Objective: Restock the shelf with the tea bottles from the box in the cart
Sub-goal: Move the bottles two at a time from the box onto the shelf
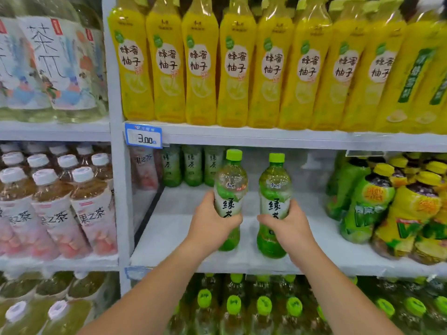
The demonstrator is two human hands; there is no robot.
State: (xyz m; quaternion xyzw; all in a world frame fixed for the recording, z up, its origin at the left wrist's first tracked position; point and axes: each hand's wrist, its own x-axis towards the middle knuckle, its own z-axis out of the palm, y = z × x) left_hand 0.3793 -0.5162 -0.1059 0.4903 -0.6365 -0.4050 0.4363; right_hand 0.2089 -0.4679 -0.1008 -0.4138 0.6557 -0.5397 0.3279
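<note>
The left grip (212, 221) curls round the left bottle (231, 187), the right grip (287, 226) round the right bottle (274, 189). Both bottles are green-capped, labelled 绿茶, upright and apart at the front of the white shelf (179, 228). Beyond the grips, back bottles (191, 165) carry the same label. Above, a tag (143, 137) reads 3.00 under yellow bottles (198, 61) marked 蜂蜜柚子. Left of the grips stand pink bottles (94, 213) marked 果之茶.
</note>
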